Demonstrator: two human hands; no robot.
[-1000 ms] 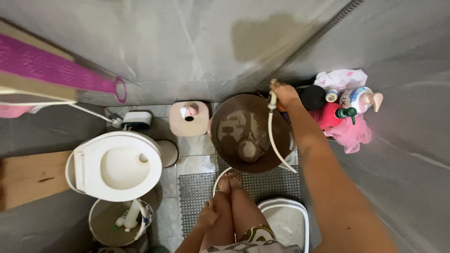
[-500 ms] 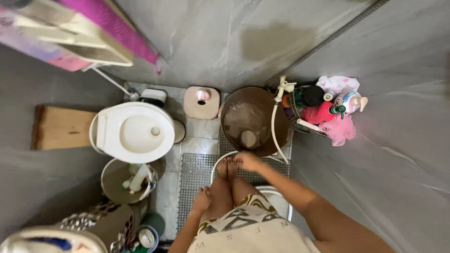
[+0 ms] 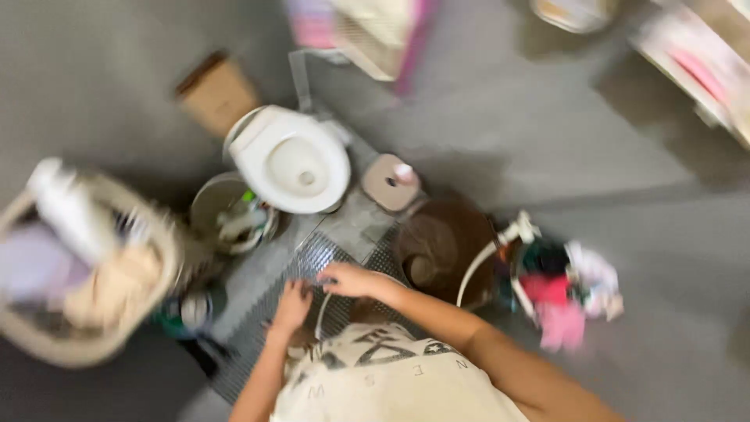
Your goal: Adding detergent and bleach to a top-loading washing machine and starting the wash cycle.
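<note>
The picture is blurred by motion. My right hand (image 3: 348, 279) reaches forward and left over the dark grated floor mat (image 3: 308, 254), just above the thin white rim of a basin (image 3: 321, 311) by my knees. My left hand (image 3: 291, 306) lies lower and to the left, its fingers curled beside that rim. The blur hides whether either hand grips anything. A brown bucket (image 3: 439, 244) stands just right of my right hand, with a white hose (image 3: 475, 270) hanging over its right side.
A white toilet (image 3: 289, 160) stands ahead, with a small bucket of brushes (image 3: 230, 215) on its left and a pink-and-white tub (image 3: 391, 181) on its right. A laundry basket (image 3: 78, 270) fills the left. A rack of cloths and bottles (image 3: 564, 289) stands on the right.
The view has swung and tilted, bringing the laundry basket in at the left. My right hand went from the hose top down to the basin rim. My left hand stays low.
</note>
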